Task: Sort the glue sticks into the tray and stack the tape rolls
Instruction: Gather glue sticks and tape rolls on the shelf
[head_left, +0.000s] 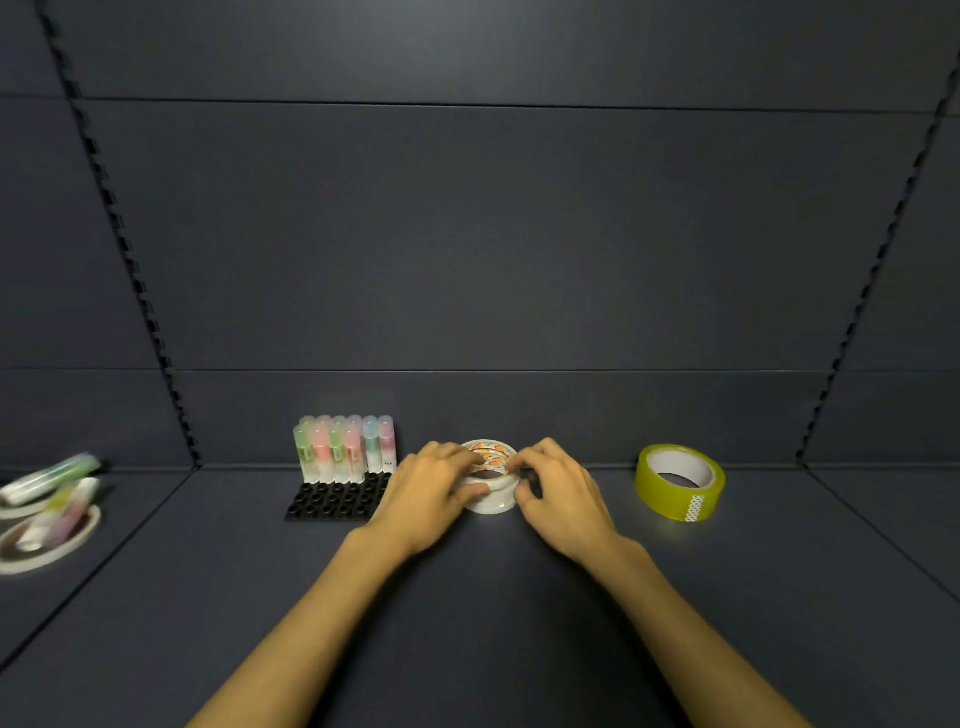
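So the landmark here is the black plastic tray with round holes (332, 501), sitting on the dark matte table (467, 623) a bit left of the middle. Way off to the left of the tray, at the frame edge, there are two white tape rolls lying flat (49, 535), blurry, with a few loose pastel glue sticks (57, 478) resting across them, one greenish and one more pink/purple as far as I can tell. In the tray itself the back rows are filled with upright translucent glue sticks with green, pink and blue tints (343, 449), packed side by side, and the front rows of holes are open. Just right of the tray is a short stack of tape rolls: a white roll at the bottom (491, 503) with a patterned orange-and-white roll (488, 454) on top. Both hands are on that stack. The left hand (426, 493) comes in from the tray side, fingers curled over the top roll and thumb pressed against the white roll's side, so it's gripping the stack. The right hand (558, 493) is on the far side from the tray, fingers bent, fingertips pinching the rim of the patterned roll. Further right from the tray, well apart from the hands, a wide yellow-green tape roll with a white core (679, 482) sits by itself, tipped up a little toward the camera.
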